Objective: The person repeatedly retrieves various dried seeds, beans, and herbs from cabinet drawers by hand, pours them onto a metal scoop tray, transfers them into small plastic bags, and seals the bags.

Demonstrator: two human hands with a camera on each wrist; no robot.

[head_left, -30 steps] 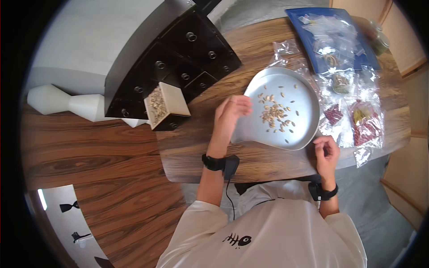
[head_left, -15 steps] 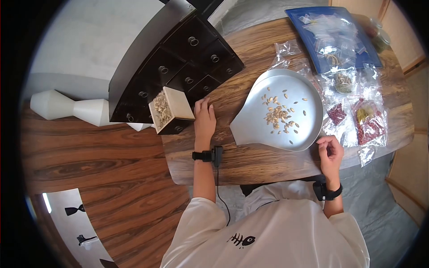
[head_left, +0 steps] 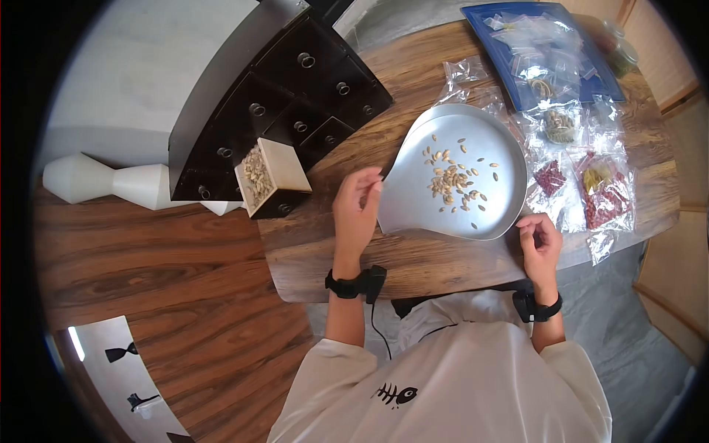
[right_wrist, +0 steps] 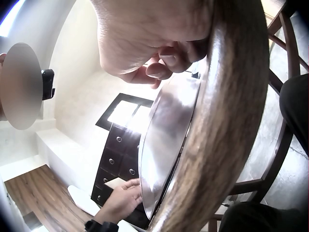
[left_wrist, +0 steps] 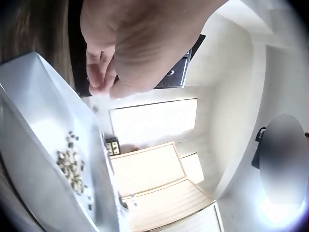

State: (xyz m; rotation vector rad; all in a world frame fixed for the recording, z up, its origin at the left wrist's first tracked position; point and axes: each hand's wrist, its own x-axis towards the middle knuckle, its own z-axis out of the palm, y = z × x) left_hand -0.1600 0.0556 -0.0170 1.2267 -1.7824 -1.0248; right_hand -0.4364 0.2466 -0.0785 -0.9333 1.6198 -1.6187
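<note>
Noting the room first: pale wall (head_left: 140, 74) beyond the left side, brown plank floor (head_left: 185, 273) below. Worktop (head_left: 443, 267), wood-grained, its near edge curving past the person's front.

Dark cabinet (head_left: 236, 125) at the far-left edge; one drawer (head_left: 286, 166) stands out from its face, near the worktop's left edge, seeds heaped inside.

Blue tray (head_left: 496, 66) at the far-right corner, small bags on it; clear bags (head_left: 605, 203) with red contents between it and the right edge.

Metal pan (head_left: 413, 213) mid-worktop, long axis roughly left-right, narrow mouth to the left and slightly nearer the person, round end to the right.

Left hand (head_left: 356, 221) between drawer and mouth, beside the latter: fingers bent towards the thumb. Cannot tell whether anything sits between the tips.

Right hand (head_left: 541, 247) at the near edge, by the pan's round end: fingers loosely curled, nothing in them; contact with the rim unclear.

Smallest: loose seeds (head_left: 448, 179), piled mid-pan with scattered strays. Pile lies right of the left fingertips, about level; left and farther out from the right ones. Left looks slightly nearer the pile, and clearly nearer the drawer.
</note>
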